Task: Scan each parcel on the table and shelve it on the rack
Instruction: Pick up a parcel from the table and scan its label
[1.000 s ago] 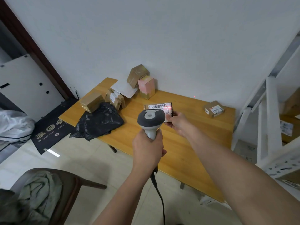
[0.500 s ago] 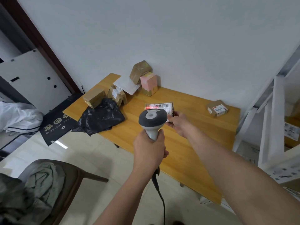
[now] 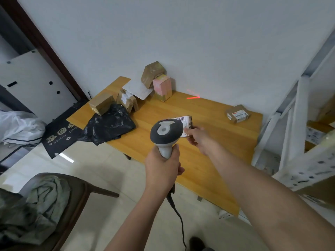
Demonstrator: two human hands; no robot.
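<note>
My left hand (image 3: 163, 169) grips the handle of a grey corded barcode scanner (image 3: 166, 133), held upright over the near edge of the wooden table (image 3: 208, 160). Just behind the scanner head, my right hand (image 3: 199, 137) pinches a small labelled parcel (image 3: 186, 122) above the table. The scanner hides much of that parcel. A red laser line (image 3: 193, 97) falls on the table's back edge, not on the label. Another small labelled box (image 3: 238, 115) lies at the table's far right. The white metal rack (image 3: 297, 124) stands to the right.
Several brown boxes (image 3: 101, 105), a pink box (image 3: 162, 88), a white envelope (image 3: 137, 87) and a black plastic bag (image 3: 108, 125) crowd the table's left end. A chair with clothes (image 3: 45, 205) stands at bottom left. Boxes sit on the rack shelves (image 3: 315, 133).
The laser line has left the parcel's label and now lies on the table's back edge. The parcel has tilted and shifted slightly right in my right hand.
</note>
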